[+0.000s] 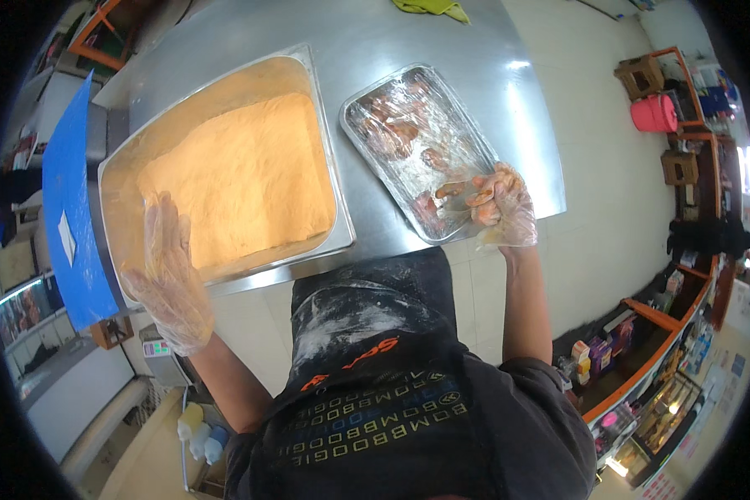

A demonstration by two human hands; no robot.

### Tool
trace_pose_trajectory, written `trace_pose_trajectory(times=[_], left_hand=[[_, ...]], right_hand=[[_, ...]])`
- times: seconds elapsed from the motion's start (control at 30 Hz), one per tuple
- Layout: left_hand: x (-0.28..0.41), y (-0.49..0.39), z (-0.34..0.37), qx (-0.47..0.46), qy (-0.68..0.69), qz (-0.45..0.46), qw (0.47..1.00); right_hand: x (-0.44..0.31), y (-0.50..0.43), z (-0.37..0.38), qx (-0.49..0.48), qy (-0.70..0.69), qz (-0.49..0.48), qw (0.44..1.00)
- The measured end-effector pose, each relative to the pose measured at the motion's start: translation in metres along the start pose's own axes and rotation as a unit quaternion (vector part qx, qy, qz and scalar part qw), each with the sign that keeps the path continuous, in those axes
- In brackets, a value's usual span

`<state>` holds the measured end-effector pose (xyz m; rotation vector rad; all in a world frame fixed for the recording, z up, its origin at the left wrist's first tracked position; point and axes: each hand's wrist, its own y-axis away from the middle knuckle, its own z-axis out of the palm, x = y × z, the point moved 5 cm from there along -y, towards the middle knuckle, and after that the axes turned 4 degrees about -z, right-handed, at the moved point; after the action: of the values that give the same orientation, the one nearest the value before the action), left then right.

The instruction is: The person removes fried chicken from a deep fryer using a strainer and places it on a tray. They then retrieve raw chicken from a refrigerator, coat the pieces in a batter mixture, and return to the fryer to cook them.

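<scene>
A deep stainless steel pan (330, 156) holds a broad bed of orange-tinted powder (244, 181), like seasoned flour. My left hand (169, 275), in a clear disposable glove, is over the pan's left front part, fingers extended and holding nothing. To the right lies a shallow metal tray (375, 169) of meat pieces (400, 134), covered by shiny, wrinkled clear plastic film (422, 106). At the tray's right front corner my gloved right hand (503, 206) has its fingers curled on clear plastic that reaches over the tray. Orange residue marks that glove's fingers.
Both containers rest on a stainless steel table (362, 37); a green cloth (434, 7) lies at its far edge. A blue panel (69, 206) stands left of the pan. Orange-framed shelving (650, 315) and a pink bucket (654, 113) are off to the right. Bottles (201, 437) stand at lower left.
</scene>
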<state>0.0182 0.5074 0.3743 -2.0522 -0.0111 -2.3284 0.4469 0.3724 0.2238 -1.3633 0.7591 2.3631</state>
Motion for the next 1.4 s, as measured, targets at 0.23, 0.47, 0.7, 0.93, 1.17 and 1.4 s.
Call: trace_pose_trajectory(times=[0.23, 0.47, 0.7, 0.93, 1.17, 1.4], left_hand=[[0.003, -0.016, -0.043, -0.063, 0.501, -0.135, 0.852], [-0.004, -0.023, -0.068, -0.122, 0.083, -0.063, 0.987], [-0.017, -0.037, -0.089, -0.127, 0.052, -0.100, 0.985], [-0.006, -0.034, -0.150, -0.047, 0.054, -0.058, 0.996], [-0.001, -0.009, -0.200, 0.005, -0.029, -0.025, 0.999], [0.016, 0.001, -0.211, -0.006, -0.133, 0.106, 0.985]], right_hand=[[0.001, 0.019, 0.088, -0.085, -0.196, -0.030, 0.977], [0.017, 0.040, 0.246, -0.323, -0.107, 0.022, 0.940], [0.062, 0.040, 0.332, -0.340, -0.038, 0.174, 0.924], [0.068, 0.037, 0.367, -0.425, -0.077, 0.126, 0.893], [0.059, 0.003, 0.374, -0.282, 0.371, -0.042, 0.884], [0.057, 0.009, 0.388, -0.344, 0.342, -0.041, 0.873]])
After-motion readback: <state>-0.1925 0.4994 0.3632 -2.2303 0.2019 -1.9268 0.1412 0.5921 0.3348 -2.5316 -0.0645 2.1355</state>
